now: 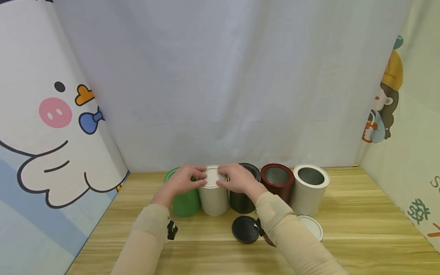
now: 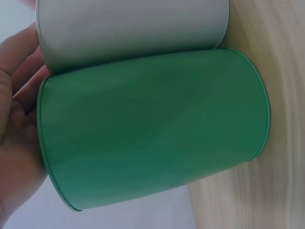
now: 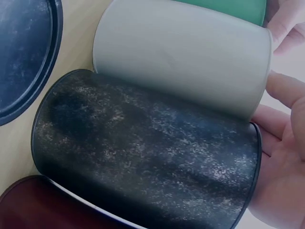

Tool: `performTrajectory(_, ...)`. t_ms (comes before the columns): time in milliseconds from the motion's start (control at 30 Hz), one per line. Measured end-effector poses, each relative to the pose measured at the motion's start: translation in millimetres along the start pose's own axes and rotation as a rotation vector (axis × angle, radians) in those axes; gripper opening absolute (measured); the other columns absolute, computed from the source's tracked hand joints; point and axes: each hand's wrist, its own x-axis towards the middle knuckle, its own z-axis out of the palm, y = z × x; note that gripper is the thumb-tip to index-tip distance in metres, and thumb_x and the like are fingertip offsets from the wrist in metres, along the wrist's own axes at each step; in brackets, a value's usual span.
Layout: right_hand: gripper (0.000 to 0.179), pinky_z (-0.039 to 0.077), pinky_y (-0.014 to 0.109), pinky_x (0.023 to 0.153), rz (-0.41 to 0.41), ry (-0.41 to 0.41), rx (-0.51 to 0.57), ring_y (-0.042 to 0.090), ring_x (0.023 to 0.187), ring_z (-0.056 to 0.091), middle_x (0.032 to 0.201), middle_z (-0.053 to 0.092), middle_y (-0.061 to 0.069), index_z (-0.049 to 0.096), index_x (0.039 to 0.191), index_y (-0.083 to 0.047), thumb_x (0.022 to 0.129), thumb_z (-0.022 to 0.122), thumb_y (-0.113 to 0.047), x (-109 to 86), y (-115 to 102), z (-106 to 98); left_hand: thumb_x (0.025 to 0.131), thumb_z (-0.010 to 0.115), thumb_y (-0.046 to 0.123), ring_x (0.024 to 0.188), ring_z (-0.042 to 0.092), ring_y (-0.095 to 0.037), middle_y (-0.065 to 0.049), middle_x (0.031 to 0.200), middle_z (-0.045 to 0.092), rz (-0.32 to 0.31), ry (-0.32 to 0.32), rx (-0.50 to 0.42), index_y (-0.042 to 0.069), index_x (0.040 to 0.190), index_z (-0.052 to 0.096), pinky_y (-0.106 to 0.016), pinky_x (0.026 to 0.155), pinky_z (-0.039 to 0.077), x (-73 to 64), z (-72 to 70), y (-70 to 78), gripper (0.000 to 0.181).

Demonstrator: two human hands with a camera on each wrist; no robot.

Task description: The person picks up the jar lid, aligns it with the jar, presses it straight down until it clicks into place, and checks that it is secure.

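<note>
A cream-white can (image 1: 214, 201) stands in the row with a white lid (image 1: 212, 177) lying over its top. The fingers of my left hand (image 1: 183, 179) touch the left side of that lid, and my right hand (image 1: 241, 178) touches it from the right. Under my left wrist is a green can (image 2: 152, 129), its top mostly hidden. A black mottled can (image 3: 147, 143) stands close on the other side, below my right hand. In the right wrist view, the fingertips lie along the white can's top rim.
Right of the black can stand an open dark red can (image 1: 277, 188) and another open white can (image 1: 305, 200). A black lid (image 1: 245, 230), a mostly hidden dark red lid (image 1: 269, 240) and a white lid (image 1: 313, 228) lie on the wooden table (image 1: 199, 252). A grey curtain hangs behind.
</note>
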Motion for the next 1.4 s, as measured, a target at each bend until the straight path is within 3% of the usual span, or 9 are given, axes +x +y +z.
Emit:
performTrajectory(333, 0.046, 0.039, 0.046, 0.109, 0.02, 0.056, 0.014, 0.031, 0.132, 0.047, 0.142, 0.054, 0.011, 0.058, 0.139, -0.005, 0.099, 0.063, -0.028, -3.4, 0.7, 9.7, 0.096, 0.067, 0.018, 0.128, 0.05, -0.038, -0.017, 0.138, 0.056, -0.003, 0.027, 0.005, -0.001, 0.121, 0.069, -0.049, 0.101, 0.046, -2.8, 2.5, 0.2, 0.032)
performTrajectory(533, 0.042, 0.027, 0.046, 0.117, 0.013, 0.131, -0.024, 0.031, 0.128, 0.05, 0.137, 0.059, 0.01, 0.064, 0.132, -0.007, 0.097, 0.066, -0.031, -7.4, 1.7, 12.0, 0.096, 0.068, 0.018, 0.128, 0.051, -0.036, -0.015, 0.139, 0.056, 0.019, 0.047, 0.005, -0.001, 0.122, 0.069, -0.047, 0.1, 0.048, -1.9, 6.0, -2.6, 0.032)
performTrajectory(833, 0.031, 0.027, 0.044, 0.117, -0.064, 0.255, -0.064, 0.026, 0.118, 0.059, 0.122, 0.068, 0.007, 0.072, 0.12, -0.008, 0.095, 0.069, -0.025, -15.4, 12.2, 16.1, 0.097, 0.066, 0.018, 0.125, 0.053, -0.037, -0.017, 0.135, 0.059, 0.082, 0.093, 0.136, 0.0, 0.122, 0.07, -0.05, 0.104, 0.044, -5.6, 10.6, 0.3, 0.031)
performTrajectory(967, 0.03, 0.033, 0.044, 0.114, -0.088, 0.274, -0.043, 0.026, 0.116, 0.059, 0.12, 0.068, 0.007, 0.072, 0.119, -0.008, 0.093, 0.071, -0.022, -22.9, 14.3, 15.7, 0.094, 0.069, 0.015, 0.12, 0.056, -0.036, -0.017, 0.127, 0.064, 0.115, 0.165, 0.196, 0.0, 0.118, 0.071, -0.049, 0.102, 0.045, -7.8, 14.0, 4.5, 0.028)
performTrajectory(1167, 0.035, 0.048, 0.044, 0.099, -0.108, 0.317, 0.029, 0.027, 0.115, 0.058, 0.12, 0.068, 0.007, 0.069, 0.124, -0.009, 0.092, 0.073, -0.022, -39.2, 15.9, 16.1, 0.088, 0.076, 0.011, 0.106, 0.062, -0.033, -0.015, 0.113, 0.069, 0.151, 0.341, 0.205, -0.001, 0.115, 0.072, -0.047, 0.094, 0.05, -13.3, 24.9, 7.7, 0.03)
performTrajectory(1400, 0.039, 0.046, 0.049, 0.1, -0.141, 0.416, 0.144, 0.031, 0.117, 0.057, 0.121, 0.068, 0.008, 0.069, 0.124, -0.007, 0.088, 0.077, -0.018, -62.2, 17.5, 19.3, 0.08, 0.083, 0.009, 0.103, 0.064, -0.033, -0.016, 0.11, 0.07, 0.242, 0.526, 0.161, -0.003, 0.115, 0.07, -0.047, 0.09, 0.052, -25.0, 40.5, 12.3, 0.039)
